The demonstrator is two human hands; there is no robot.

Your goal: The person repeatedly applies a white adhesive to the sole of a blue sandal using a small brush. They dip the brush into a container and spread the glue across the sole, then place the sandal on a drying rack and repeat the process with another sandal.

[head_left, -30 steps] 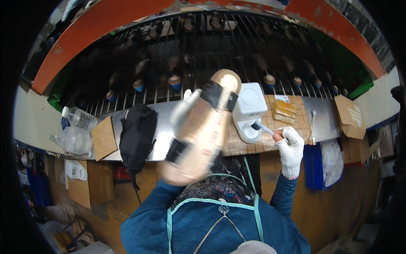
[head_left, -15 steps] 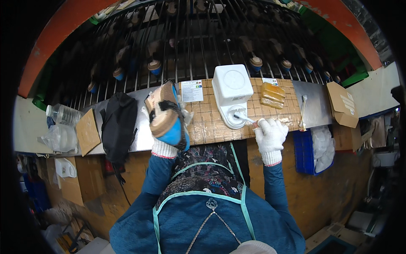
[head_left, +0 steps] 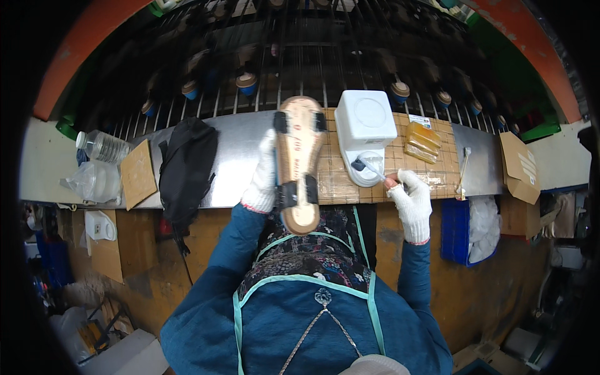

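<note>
My left hand [head_left: 262,178], in a white knit glove, is closed round the side of a lasted shoe [head_left: 300,147]. The shoe's pale underside faces up, with a brown rim and black patches toward both ends; it is slightly blurred. Bare fingertips show at my gloved right hand [head_left: 411,200], which pinches the pale handle of a brush [head_left: 374,169]. The brush's head lies in the low round cup at the front of a white glue-pot-like dispenser [head_left: 365,119]. What the cup holds is hard to make out.
A cardboard-covered mat [head_left: 334,187] lies under the dispenser, with amber blocks [head_left: 422,142] to its right. A black bag [head_left: 187,165], a cardboard piece [head_left: 138,175] and a clear bottle [head_left: 103,147] are at left. Beyond the bench run rack bars holding several shoes [head_left: 247,83].
My left hand has turned the shoe from a tilted side view to underside up and brought it right. My right hand stays by the dispenser; the brush still reaches into the cup.
</note>
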